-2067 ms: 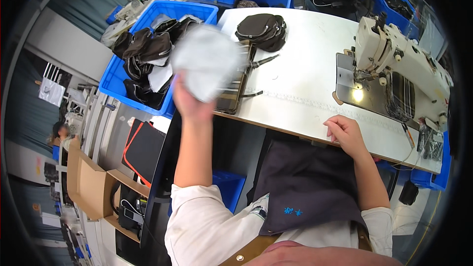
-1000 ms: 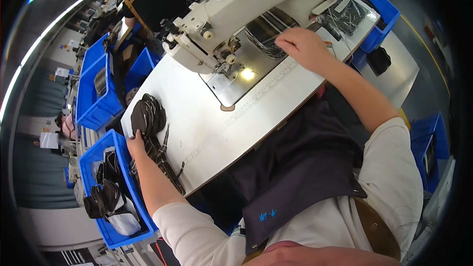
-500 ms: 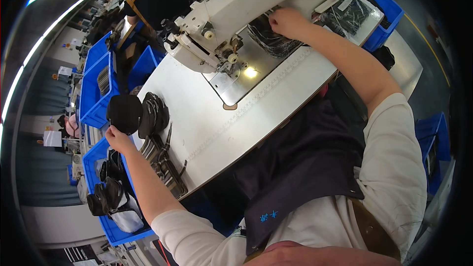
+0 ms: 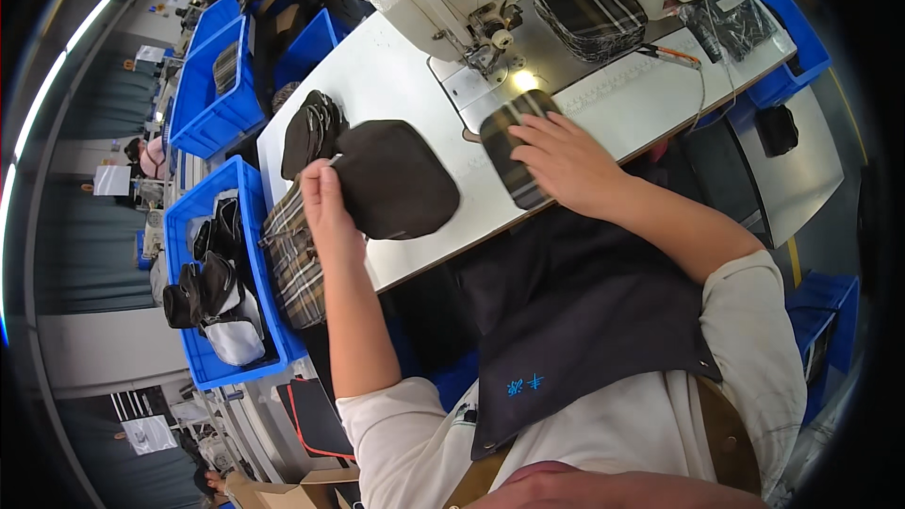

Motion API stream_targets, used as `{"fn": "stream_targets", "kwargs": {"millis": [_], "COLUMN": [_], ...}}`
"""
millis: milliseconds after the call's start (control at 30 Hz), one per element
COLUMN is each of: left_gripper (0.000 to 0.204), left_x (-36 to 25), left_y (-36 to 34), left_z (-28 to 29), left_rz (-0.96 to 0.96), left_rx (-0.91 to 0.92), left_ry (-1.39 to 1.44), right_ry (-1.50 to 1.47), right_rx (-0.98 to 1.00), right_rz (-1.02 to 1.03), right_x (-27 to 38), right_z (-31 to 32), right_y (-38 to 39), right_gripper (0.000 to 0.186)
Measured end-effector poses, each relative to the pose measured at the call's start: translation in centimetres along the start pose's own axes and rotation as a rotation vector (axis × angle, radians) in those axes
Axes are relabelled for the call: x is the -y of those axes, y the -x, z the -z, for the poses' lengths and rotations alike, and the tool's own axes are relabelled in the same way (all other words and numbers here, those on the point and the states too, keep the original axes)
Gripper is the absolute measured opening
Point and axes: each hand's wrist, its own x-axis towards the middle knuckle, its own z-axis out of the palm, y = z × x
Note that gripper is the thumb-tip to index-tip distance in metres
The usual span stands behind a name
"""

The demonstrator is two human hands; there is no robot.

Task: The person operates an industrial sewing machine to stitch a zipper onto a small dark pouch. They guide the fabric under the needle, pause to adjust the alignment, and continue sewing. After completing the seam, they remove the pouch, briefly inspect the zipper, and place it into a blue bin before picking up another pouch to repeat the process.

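Note:
My left hand point(image 4: 327, 207) pinches the left edge of a black rounded-square fabric panel point(image 4: 401, 184), held over the left part of the white sewing table point(image 4: 415, 259). Fingers stretched, my right hand point(image 4: 573, 165) lies flat on a dark plaid panel point(image 4: 502, 153) of similar shape near the table's front edge; its thumb is hidden. Just beyond that panel is the lit needle area of a sewing machine point(image 4: 485, 42). A pile of plaid panels point(image 4: 589, 9) rests under the machine's arm. Several black pieces point(image 4: 311, 137) are stacked left of the black panel.
Plaid fabric point(image 4: 297, 259) hangs over the table's left end. Beside it stands a blue bin point(image 4: 247, 190) of black and white pouches. Orange-handled snips point(image 4: 674, 57) and a clear bag of dark pieces point(image 4: 733, 24) lie to the right. Another blue bin point(image 4: 212, 123) stands farther left.
My right hand has come from the pile under the machine to the table front, onto a plaid panel. My left hand has brought the black panel rightward, nearer me. The view has shifted.

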Motion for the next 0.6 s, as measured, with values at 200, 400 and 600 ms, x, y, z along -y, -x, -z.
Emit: {"fn": "stream_targets", "kwargs": {"millis": [200, 400, 600], "left_gripper": [0.011, 0.019, 0.030], "left_x": [-1.4, -1.7, -0.4], "left_y": [4.7, 7.5, 9.9], "left_z": [-2.6, -5.2, -6.6], "left_rz": [-0.058, -0.065, 0.253], "left_rx": [0.248, 0.343, 0.134], "left_ry": [-0.173, -0.199, 0.242], "right_ry": [-0.636, -1.226, -1.516], "right_rx": [-0.007, 0.301, 0.099], "right_rz": [-0.216, -0.320, -0.414], "right_x": [1.9, 4.6, 4.1], "right_z": [0.0, 2.5, 3.6], "right_y": [-6.2, -7.1, -5.3], "right_gripper": [0.026, 0.038, 0.014]}}
